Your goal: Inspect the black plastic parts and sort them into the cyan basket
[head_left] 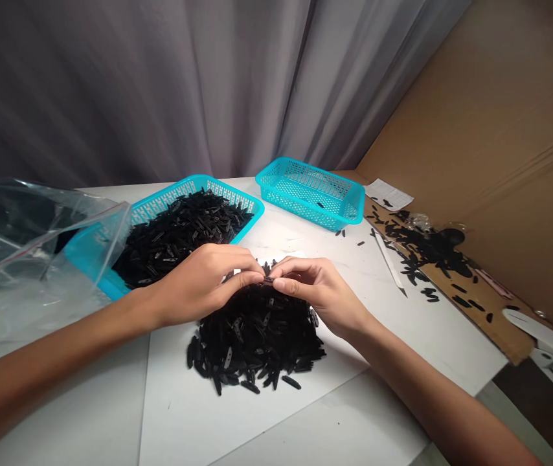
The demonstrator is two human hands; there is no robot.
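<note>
My left hand (213, 281) and my right hand (308, 285) meet over a heap of small black elongated pieces (261, 343). Between the fingertips of both hands is one small dark piece (268, 279), pinched at its two ends. Its exact kind is too small to make out. The heap lies on a white sheet (179, 414) right below my hands. Behind my left forearm stands a turquoise basket (252, 223) filled with more of the same black pieces.
A second turquoise basket (310, 213) at the back holds one small dark piece. A clear plastic bag (28, 259) leans at the left. On the right lie a white pen-like knife (390, 262), a paper slip (388, 194), scattered black pieces (441, 252) on cardboard and a white object (548, 336).
</note>
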